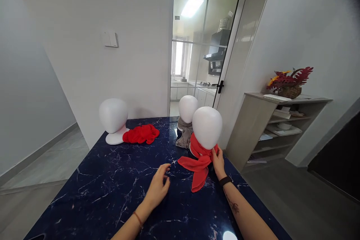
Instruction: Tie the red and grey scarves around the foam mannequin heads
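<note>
Nearest me on the right stands a white mannequin head [207, 127] with a red scarf [197, 165] tied round its neck, its ends hanging forward onto the table. My right hand [218, 161] grips the scarf at the right side of the neck; the fingertips are partly hidden. To the left of the scarf, my left hand [159, 185] hovers over the table with fingers curved and thumb apart, holding nothing. Just behind is another white mannequin head [188, 108] wearing a grey scarf [185, 137].
A third white mannequin head [113, 116] stands at the far left of the dark blue marbled table [112, 187]. Beside its base lies a bunched red cloth [142, 134]. Behind the table is a glass door [197, 45]; to the right, a shelf unit [244, 127].
</note>
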A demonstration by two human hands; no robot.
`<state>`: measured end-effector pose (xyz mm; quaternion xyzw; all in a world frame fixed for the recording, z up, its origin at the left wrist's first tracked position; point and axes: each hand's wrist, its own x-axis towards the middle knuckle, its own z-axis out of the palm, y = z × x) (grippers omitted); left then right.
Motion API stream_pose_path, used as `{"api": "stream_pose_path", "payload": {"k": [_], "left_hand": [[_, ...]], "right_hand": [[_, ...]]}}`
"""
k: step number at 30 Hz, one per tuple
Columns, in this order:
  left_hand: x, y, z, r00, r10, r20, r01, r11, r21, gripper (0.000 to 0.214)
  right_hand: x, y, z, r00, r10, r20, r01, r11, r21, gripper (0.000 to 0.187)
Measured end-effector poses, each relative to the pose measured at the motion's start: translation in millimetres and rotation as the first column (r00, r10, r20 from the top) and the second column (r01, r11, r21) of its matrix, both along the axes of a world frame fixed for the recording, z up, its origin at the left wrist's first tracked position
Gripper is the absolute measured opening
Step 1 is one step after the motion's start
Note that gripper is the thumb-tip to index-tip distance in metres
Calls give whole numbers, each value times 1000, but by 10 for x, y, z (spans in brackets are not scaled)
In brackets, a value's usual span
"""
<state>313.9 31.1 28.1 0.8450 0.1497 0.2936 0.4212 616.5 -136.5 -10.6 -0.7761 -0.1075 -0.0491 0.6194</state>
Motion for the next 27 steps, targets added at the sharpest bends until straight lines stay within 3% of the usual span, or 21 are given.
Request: {"api": "stream_pose_path", "payload": {"k": [4,7,10,14,19,27], "left_hand": [[630,-277,-56,988,-142,59,149,976,-161,53],[988,-386,-131,991,-102,83,119,967,-223,54],[1221,-450,-142,994,-59,92,82,955,-284,56],[1448,-497,-91,986,-91,141,138,916,-377,62],[1708,-514,-89,968,-106,228,226,765,-604,75],[1773,-552,-158,960,-125,252,277,580,-766,79]], "right_hand": [[-53,1,-25,999,-49,13,48,998,32,70],[-89,-3,-43,997,-72,18,71,996,53,68],[-128,6,-45,995,-97,9,96,994,58,66],[-193,28,-3,993,-120,0,120,993,22,65],[-243,46,45,993,-75,86,75,997,6,66],[-225,8,-89,984,-61,166,49,996,76,64]]}}
